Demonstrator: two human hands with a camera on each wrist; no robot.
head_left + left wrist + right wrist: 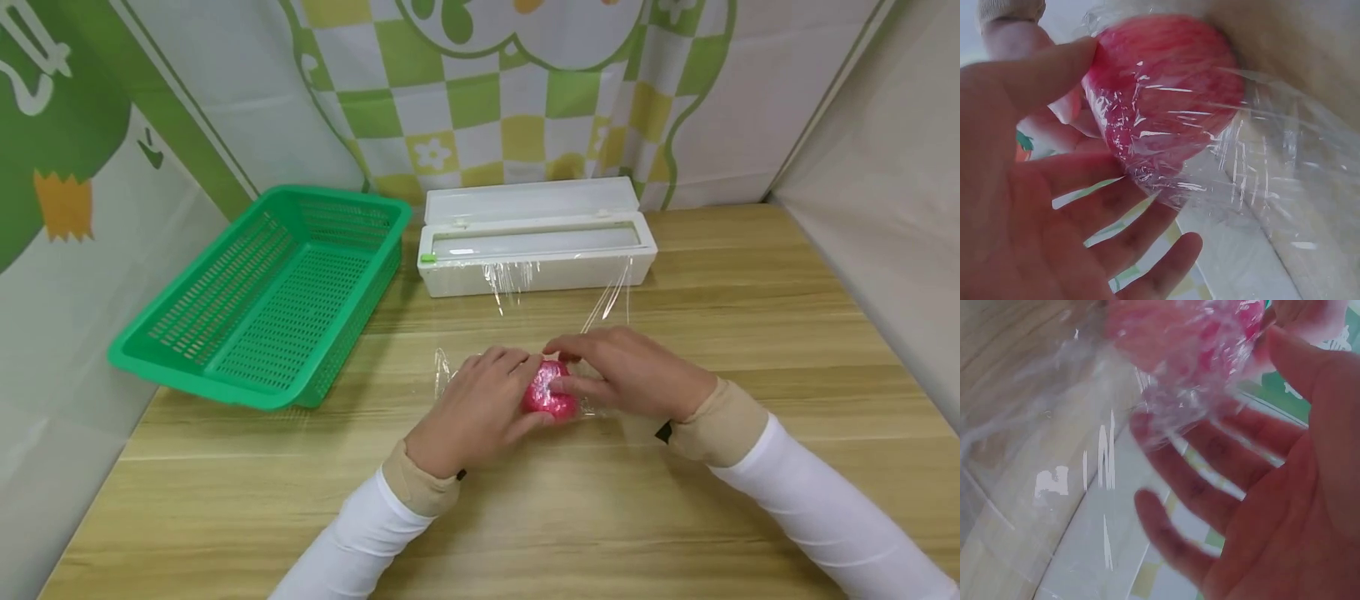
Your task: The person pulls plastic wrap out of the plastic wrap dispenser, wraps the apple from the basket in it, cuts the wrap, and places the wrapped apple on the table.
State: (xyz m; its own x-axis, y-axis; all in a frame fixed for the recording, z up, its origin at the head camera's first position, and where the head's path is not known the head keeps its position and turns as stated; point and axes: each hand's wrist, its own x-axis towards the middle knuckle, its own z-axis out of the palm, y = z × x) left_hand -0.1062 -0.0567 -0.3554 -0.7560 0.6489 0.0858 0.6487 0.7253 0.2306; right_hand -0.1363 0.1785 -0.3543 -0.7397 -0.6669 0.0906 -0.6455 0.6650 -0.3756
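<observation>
A red apple [551, 392] sits between both hands over the table, with crinkled clear cling film [1279, 150] stretched around its surface. My left hand [476, 408] holds it from the left, thumb on the near side and fingertips against the wrapped far side. From the right, my right hand [630, 375] has its thumb on the apple and its other fingertips at the bunched film. The film runs back, still joined to the sheet at a white cling film dispenser [540, 275]. Part of the apple is hidden behind the fingers.
The dispenser's lid [532, 200] stands raised behind the hands, with a green slide cutter [428, 258] at the left of its front edge. To the left is a green plastic basket [330, 367]. Printed cloth [480, 100] hangs behind the wooden table [300, 517].
</observation>
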